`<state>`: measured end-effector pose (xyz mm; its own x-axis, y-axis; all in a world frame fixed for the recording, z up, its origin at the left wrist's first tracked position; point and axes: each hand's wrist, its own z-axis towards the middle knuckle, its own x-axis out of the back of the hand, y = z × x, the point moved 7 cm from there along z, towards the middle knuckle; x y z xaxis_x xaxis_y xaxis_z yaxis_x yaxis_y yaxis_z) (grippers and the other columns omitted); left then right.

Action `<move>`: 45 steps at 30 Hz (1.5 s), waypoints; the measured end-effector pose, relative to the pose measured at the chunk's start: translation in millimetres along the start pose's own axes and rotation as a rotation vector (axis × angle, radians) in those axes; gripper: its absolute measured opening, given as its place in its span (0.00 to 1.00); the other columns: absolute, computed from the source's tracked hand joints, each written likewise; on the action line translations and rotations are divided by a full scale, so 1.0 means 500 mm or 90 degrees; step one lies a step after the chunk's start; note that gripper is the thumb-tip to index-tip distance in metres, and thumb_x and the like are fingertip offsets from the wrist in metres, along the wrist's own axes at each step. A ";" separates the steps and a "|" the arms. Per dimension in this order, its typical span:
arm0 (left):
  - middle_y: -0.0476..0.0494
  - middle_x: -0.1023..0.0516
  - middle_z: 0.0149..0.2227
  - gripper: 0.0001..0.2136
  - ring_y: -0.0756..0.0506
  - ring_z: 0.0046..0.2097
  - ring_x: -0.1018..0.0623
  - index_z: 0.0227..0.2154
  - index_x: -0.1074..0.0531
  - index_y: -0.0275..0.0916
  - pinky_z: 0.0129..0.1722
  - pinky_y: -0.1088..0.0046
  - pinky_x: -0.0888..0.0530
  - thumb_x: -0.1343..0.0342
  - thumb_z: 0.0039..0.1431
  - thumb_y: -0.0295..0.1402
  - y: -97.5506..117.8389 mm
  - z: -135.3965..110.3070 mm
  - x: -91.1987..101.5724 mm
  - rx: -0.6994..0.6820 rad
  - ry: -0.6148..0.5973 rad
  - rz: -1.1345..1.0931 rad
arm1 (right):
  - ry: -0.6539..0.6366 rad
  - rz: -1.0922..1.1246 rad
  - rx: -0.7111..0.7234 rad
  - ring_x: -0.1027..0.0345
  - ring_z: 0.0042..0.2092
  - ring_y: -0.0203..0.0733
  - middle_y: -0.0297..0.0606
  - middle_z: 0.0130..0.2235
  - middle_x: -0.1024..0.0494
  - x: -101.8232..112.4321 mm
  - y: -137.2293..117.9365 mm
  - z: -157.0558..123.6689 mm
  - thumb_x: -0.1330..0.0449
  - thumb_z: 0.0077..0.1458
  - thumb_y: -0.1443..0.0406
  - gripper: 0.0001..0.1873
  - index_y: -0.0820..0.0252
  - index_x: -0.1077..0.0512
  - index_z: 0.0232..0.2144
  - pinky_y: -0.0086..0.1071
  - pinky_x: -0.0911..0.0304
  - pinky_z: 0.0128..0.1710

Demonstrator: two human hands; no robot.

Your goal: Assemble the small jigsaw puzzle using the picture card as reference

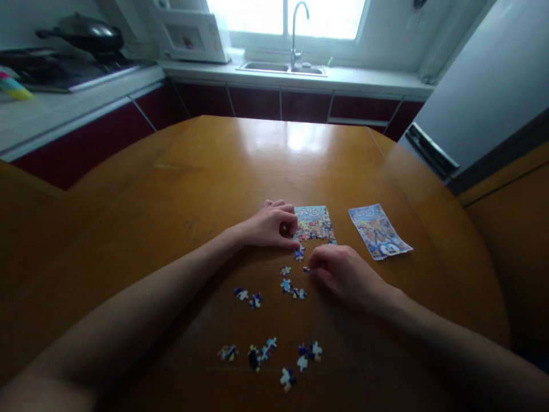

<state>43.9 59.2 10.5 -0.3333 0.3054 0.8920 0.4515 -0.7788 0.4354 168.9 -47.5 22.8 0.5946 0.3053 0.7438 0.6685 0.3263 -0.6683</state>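
The puzzle [315, 223] is best steadied by the half-open, empty left hand [272, 226]; one piece [306, 269] is pinched by the right hand [343, 272].

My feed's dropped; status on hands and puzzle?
Left hand at left edge of puzzle. Right hand beside small piece. Puzzle incomplete. Loose pieces scattered nearby.

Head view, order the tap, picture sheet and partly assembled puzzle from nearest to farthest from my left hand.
1. Partly assembled puzzle, just right of your left hand.
2. Picture sheet, farther right.
3. Tap, straight ahead, beyond the table.
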 end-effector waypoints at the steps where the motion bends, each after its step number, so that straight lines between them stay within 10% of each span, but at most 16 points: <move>1: 0.48 0.27 0.35 0.18 0.43 0.43 0.33 0.26 0.27 0.39 0.45 0.66 0.45 0.35 0.50 0.51 0.000 0.000 0.000 0.000 0.000 0.000 | 0.029 0.018 -0.008 0.31 0.35 0.37 0.35 0.33 0.21 0.002 0.004 0.006 0.39 0.56 0.75 0.07 0.60 0.26 0.31 0.31 0.39 0.37; 45: 0.47 0.27 0.35 0.17 0.42 0.43 0.33 0.27 0.26 0.40 0.45 0.66 0.44 0.36 0.50 0.50 -0.005 0.000 -0.002 -0.001 0.004 -0.007 | 0.086 -0.121 0.117 0.34 0.41 0.42 0.39 0.37 0.25 -0.024 -0.009 0.025 0.39 0.60 0.68 0.05 0.58 0.24 0.32 0.37 0.37 0.43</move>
<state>43.4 60.8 8.5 -0.3439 0.3100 0.8863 0.4459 -0.7768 0.4447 153.2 -41.5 16.6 0.5290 0.1060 0.8420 0.6887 0.5261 -0.4989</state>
